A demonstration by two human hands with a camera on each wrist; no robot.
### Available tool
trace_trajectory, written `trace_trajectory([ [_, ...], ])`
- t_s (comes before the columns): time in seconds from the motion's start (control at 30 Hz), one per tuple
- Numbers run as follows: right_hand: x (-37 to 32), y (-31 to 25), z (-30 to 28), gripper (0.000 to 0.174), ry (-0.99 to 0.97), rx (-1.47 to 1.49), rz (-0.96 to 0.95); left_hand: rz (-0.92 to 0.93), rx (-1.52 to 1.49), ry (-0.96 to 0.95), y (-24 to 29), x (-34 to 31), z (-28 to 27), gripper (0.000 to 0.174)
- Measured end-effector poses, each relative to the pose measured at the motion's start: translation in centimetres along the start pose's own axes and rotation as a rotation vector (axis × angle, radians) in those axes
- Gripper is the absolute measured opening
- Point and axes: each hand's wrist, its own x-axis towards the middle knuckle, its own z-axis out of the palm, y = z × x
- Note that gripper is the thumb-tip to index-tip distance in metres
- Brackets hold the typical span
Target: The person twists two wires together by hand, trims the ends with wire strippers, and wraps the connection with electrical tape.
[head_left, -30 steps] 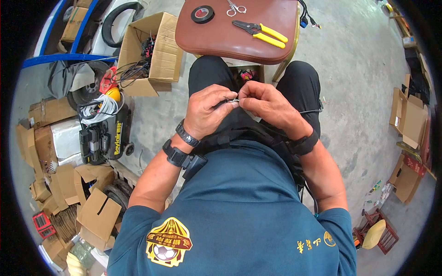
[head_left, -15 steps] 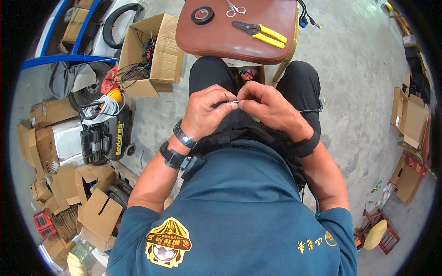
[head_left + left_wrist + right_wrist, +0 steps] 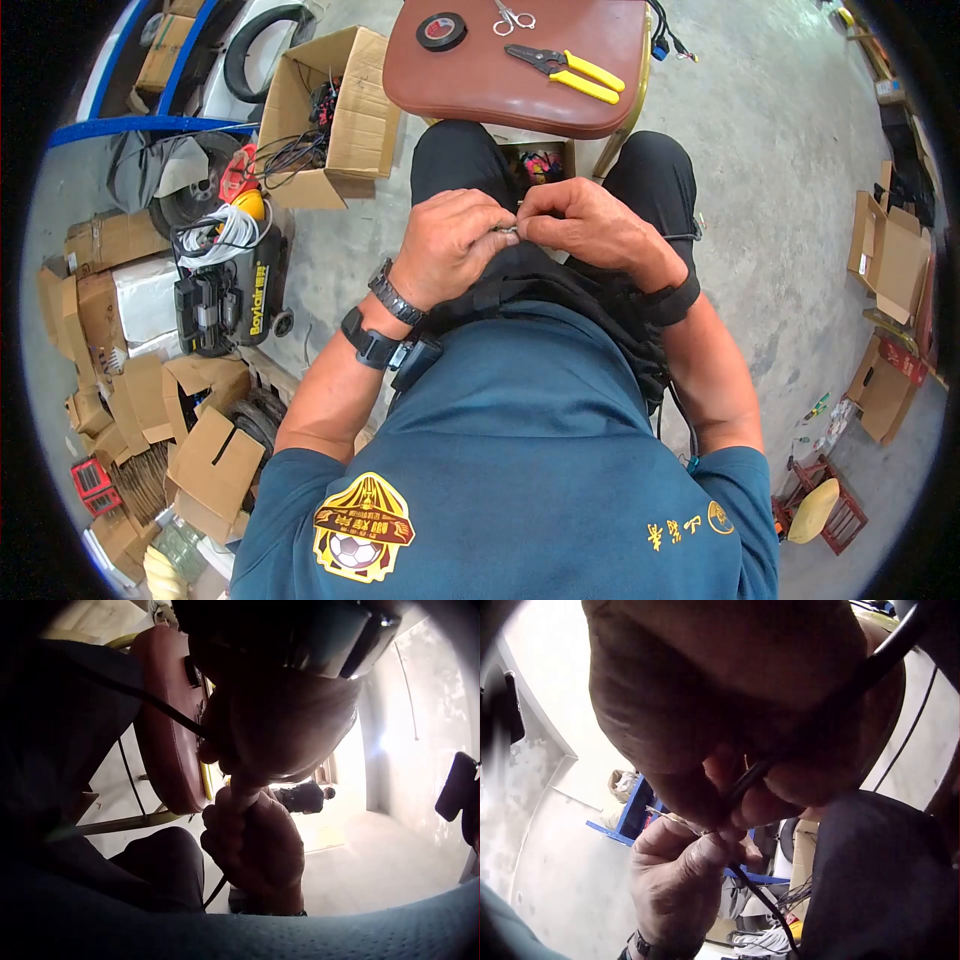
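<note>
Fingertips nearly together, my left hand (image 3: 450, 245) and right hand (image 3: 595, 230) work over my lap. A black cable (image 3: 763, 891) comes up to the pinching fingers of the left hand. Another stretch of black cable (image 3: 896, 646) runs through the grip of the right hand, which fills the top of the right wrist view. Frayed, light-coloured wire strands (image 3: 673, 818) stick out past the left thumb and finger. Most of the join between the two lengths is covered by fingers. In the left wrist view both hands are dark against bright light.
Ahead stands a brown padded seat (image 3: 480, 95) carrying black tape (image 3: 440, 32), small scissors (image 3: 513, 20) and yellow-handled wire strippers (image 3: 570, 72). A cardboard box (image 3: 360, 115) of cables is at left, near a black air compressor (image 3: 255, 295). More cartons (image 3: 890, 255) lie right.
The left hand has rolled so more of its back faces up, and its fingers cover more of the wire. The right fingertips have shifted slightly along it. The tools on the seat stay put.
</note>
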Motion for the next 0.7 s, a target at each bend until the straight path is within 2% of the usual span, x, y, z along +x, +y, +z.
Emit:
trace_trajectory([
  [0.2, -0.2, 0.4, 1.1, 0.017, 0.172, -0.054, -0.116, -0.087, -0.042, -0.001, 0.2, 0.1, 0.1, 0.019],
  [0.37, 0.0, 1.5, 1.8, 0.011, 0.271, -0.151, -0.314, -0.228, -0.125, -0.066, 0.2, -0.1, 0.2, 0.014],
  [0.57, -0.1, 1.6, 2.2, 0.007, 0.319, -0.335, -0.502, -0.677, -0.502, -0.284, -0.4, 0.0, -0.3, 0.012],
  [0.7, -0.5, 1.5, 2.5, 0.008, 0.335, -0.446, -0.564, -0.732, -0.834, -0.368, -1.8, -0.2, -0.2, 0.011],
])
